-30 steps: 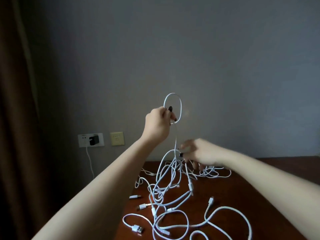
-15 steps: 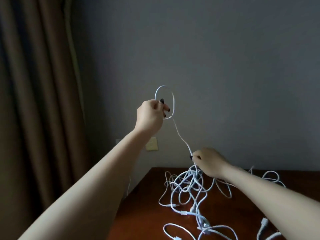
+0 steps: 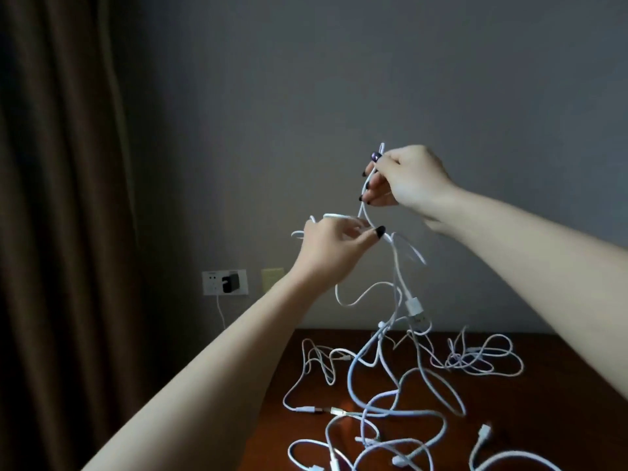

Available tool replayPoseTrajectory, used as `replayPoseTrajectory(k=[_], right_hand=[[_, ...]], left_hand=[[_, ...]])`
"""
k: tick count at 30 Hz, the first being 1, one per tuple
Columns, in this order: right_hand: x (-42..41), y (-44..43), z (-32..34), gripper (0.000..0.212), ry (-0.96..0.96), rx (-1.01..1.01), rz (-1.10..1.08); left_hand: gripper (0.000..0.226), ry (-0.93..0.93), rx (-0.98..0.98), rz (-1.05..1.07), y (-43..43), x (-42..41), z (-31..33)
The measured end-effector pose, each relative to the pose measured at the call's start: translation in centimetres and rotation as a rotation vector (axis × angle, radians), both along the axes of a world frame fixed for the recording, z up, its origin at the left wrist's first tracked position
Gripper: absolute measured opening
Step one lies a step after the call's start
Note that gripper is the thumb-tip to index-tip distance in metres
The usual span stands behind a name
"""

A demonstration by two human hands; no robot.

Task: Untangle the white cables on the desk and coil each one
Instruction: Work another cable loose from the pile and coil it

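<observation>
Left hand (image 3: pixel 331 244) gripping small loops (image 3: pixel 334 216), right hand (image 3: pixel 404 178) pinching white cable (image 3: pixel 396 266) just above: coiling step, next needing slack drawn from tangle (image 3: pixel 390 402) on desk (image 3: pixel 543 419).

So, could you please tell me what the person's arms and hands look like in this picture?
Both forearms are bare, with no sleeves in view. The left hand and the right hand have fingernails painted with dark polish. No ring, watch or bracelet shows.
</observation>
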State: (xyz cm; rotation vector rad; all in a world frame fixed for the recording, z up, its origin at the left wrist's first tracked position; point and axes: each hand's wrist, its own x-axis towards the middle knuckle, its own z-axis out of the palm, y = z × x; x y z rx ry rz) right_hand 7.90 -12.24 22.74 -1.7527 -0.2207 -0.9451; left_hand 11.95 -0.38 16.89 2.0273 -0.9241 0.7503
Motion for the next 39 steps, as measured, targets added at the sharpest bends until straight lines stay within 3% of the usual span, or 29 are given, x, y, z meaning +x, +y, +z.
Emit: replayPoseTrajectory(k=[5,9,14,16,22,27,32,39], right_hand=[[-2.3,-0.8,-0.8,0.031,0.188,-0.041,0.079],[-3.2,-2.4,-3.3,0.029,0.299,-0.120,-0.069],[-3.7,-2.4,-7.8,0.010,0.423,-0.644,-0.253],[-3.1,-1.9,-8.8,0.009,0.390,-0.726,-0.311],[-1.8,-0.7,-9.0,0.027,0.376,-0.745,-0.253],[-1.2,-0.5,-9.9,0.027,0.289,-0.681,-0.215],[-0.6,-0.7,-10.4,0.024,0.348,-0.563,-0.203],[-0.3,-3.5,-11.9,0.023,0.492,-0.592,-0.442]], left_hand=[[0.053,0.085,-0.003,0.034,-2.9,-1.3,-1.1],[0.040,0.168,0.003,0.044,-3.0,-0.9,-2.1],[0.037,0.259,0.007,0.058,-2.1,-0.4,-2.9],[0.035,0.279,0.024,0.070,-1.5,-0.5,-2.9],[0.035,0.258,0.037,0.088,1.4,0.2,-2.5],[0.040,0.204,-0.019,0.158,3.3,0.9,-2.4],[0.043,0.159,-0.046,0.250,3.3,1.2,-2.7],[0.046,0.190,-0.184,0.431,6.3,4.5,-3.7]])
